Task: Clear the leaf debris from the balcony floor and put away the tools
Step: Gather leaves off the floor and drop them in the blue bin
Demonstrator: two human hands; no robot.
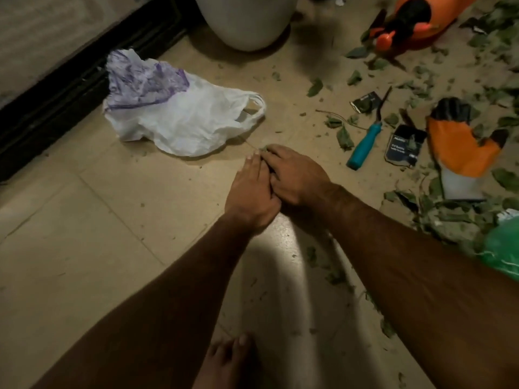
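My left hand and my right hand meet on the tiled floor, just in front of a crumpled white plastic bag. The left hand's fingers lie straight against the right hand. The right hand's fingers curl down over a small bit of leaf debris that peeks out at their tips. More leaf debris is scattered thickly over the floor to the right. A teal-handled tool and an orange work glove lie among the leaves.
A white pot stands at the back, with an orange sprayer to its right. Two black packets lie near the teal tool. A green bag sits at the right edge. A black door track runs along the left. My bare foot is below.
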